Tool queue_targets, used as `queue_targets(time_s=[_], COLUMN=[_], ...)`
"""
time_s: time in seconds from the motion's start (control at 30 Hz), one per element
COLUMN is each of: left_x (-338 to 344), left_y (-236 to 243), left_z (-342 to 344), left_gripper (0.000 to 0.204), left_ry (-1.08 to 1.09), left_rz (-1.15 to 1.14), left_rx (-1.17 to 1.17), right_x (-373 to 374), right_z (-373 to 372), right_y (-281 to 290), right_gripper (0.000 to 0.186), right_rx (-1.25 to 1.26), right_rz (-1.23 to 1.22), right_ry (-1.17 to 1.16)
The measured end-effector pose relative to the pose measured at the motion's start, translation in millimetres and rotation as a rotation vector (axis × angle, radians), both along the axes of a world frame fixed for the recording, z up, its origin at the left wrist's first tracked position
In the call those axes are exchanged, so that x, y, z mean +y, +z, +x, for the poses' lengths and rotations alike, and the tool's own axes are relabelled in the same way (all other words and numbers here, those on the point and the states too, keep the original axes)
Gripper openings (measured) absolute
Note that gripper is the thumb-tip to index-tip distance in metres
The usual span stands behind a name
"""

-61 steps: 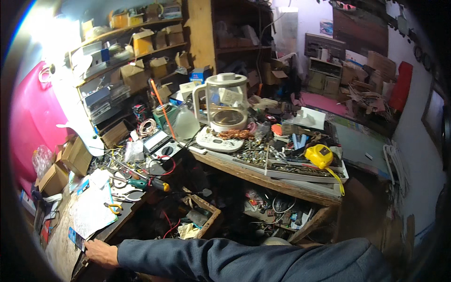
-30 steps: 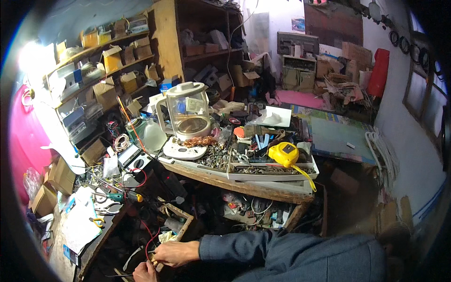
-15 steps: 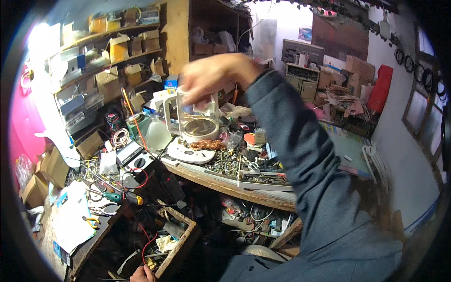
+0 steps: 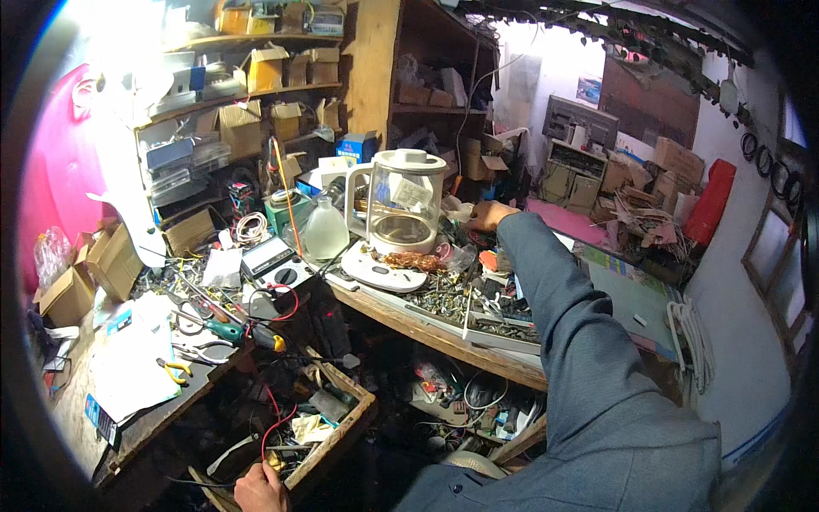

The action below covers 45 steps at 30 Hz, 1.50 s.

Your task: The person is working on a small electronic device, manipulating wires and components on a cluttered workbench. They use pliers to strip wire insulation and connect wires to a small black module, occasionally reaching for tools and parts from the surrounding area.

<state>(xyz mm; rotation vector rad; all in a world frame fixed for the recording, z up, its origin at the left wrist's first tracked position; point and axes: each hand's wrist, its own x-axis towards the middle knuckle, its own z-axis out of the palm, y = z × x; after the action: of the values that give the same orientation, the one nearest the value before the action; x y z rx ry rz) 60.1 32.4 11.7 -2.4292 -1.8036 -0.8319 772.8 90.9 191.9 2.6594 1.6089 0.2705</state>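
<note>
At the lower edge my left hand [image 4: 260, 491] is closed on a thin red test lead [image 4: 266, 439], over an open wooden drawer. My right hand [image 4: 490, 215] reaches across the bench to the clutter right of a glass kettle; its fingers are mostly hidden, so their grip cannot be told. The glass kettle [image 4: 401, 200], with white lid, handle and base ring, stands upright on the bench, apart from that hand. In front of it lie a white round base plate [image 4: 382, 271] and a bundle of copper wire [image 4: 414, 261].
A multimeter [image 4: 277, 263] and a cloudy plastic bottle [image 4: 326, 230] are left of the kettle. Loose screws and small parts [image 4: 439, 299] cover the bench front. Pliers [image 4: 205, 350] and a green screwdriver [image 4: 223, 331] lie on the left table. The wooden drawer [image 4: 345, 418] juts out below.
My right hand has moved from over the kettle's top to the clutter at its right. The view has shifted, and my left hand still grips the red lead.
</note>
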Motion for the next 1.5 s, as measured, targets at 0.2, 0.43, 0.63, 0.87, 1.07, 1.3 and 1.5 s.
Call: queue_targets(time_s=[0.2,0.43,0.63,0.87,1.07,1.3,1.5], left_x=[-0.9,14.8,18.0,-0.2,4.7,-0.1,1.6], left_y=[1.5,-30.1,-35.8,-2.6,-6.2,-1.6,-6.9], left_z=[3.8,2.0,-2.1,1.4,3.4,2.7,-0.3], left_gripper=[0.027,0.035,0.037,0.032,0.033,0.034,0.034], left_ry=[0.007,0.072,0.071,0.015,-0.014,-0.036,-0.029], left_rz=[-0.028,0.008,0.006,-0.019,-0.032,-0.044,0.001], left_rx=[-0.001,0.042,0.003,0.035,0.043,0.027,0.082], right_x=[-25.6,-56.6,-65.9,-70.7,-77.7,-118.6,-170.8], right_z=[-3.1,13.1,-6.1,-21.3,12.6,39.7,61.5], right_y=[19.4,37.0,49.8,64.7,59.7,55.0,72.9], right_gripper=[0.034,0.031,0.032,0.03,0.026,0.016,0.028], right_rx=[-0.091,-0.035,0.1,0.117,0.108,0.003,0.175], right_rz=[0.12,0.346,0.41,0.47,0.605,0.809,0.98], right_ry=[0.08,0.1,0.08,0.072,0.011,-0.353,-0.532])
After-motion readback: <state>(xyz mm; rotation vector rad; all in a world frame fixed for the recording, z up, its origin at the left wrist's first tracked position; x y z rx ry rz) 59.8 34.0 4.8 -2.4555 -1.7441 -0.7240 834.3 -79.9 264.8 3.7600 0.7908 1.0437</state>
